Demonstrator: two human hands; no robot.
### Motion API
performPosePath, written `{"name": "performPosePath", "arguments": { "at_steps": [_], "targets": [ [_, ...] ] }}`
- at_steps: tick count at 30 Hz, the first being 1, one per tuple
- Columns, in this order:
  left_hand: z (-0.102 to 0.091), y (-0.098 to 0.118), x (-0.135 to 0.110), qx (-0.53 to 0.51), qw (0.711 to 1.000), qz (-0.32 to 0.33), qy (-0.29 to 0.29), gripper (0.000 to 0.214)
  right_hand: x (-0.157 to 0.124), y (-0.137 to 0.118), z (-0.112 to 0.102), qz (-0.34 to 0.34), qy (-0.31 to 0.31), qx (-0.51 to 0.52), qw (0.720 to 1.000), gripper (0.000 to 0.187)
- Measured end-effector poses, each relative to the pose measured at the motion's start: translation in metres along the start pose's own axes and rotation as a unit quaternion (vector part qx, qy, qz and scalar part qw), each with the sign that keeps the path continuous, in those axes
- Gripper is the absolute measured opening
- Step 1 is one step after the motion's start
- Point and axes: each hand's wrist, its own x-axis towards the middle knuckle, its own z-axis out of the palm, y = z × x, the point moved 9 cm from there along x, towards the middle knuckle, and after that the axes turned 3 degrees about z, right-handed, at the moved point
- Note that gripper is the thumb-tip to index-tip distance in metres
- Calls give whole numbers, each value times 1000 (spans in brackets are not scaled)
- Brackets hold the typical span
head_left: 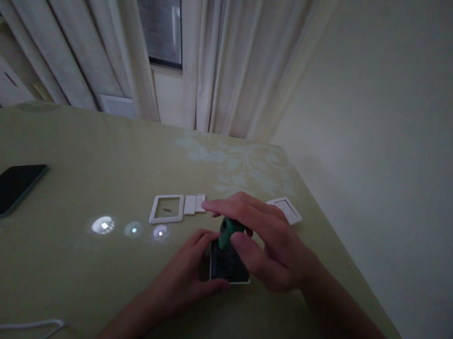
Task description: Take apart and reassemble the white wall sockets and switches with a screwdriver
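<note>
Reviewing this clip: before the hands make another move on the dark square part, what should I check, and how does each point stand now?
1. Part steadied: ok, the left hand grips the dark square part on the table.
2. Tool held: ok, the right hand closes on the green-handled tool above the part.
3. Tool tip seated: cannot tell, the hand hides it.
4. Loose parts clear of the hands: cannot tell, the white frame lies apart, but the right forefinger ends beside the small white pieces.
5. White plate safely on the table: ok, though near the right edge.
6. Light: not ok, the scene is dim.
</note>
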Motion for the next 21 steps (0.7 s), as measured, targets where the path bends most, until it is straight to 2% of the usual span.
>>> {"name": "performPosePath", "arguments": {
  "at_steps": [2,6,11,13,16,21],
  "targets": [
    [-1,2,1,23,1000,7,12,57,-2,-2,0,-1,-11,-45,999,48],
    [3,4,0,72,997,14,13,53,-2,-6,-6,-29,40,-165,985,43],
    [5,6,0,131,990,53,25,64,1,-3,1,-25,-10,-55,998,50],
    [7,6,2,157,985,66,15,68,0,-3,-1,-35,7,-67,997,45],
    [9,3,4,166,985,56,3,61,-1,-4,-5,-45,39,-126,990,42],
    [5,5,5,142,988,47,27,56,-1,6,0,-9,3,-59,998,56]
  ]
}}
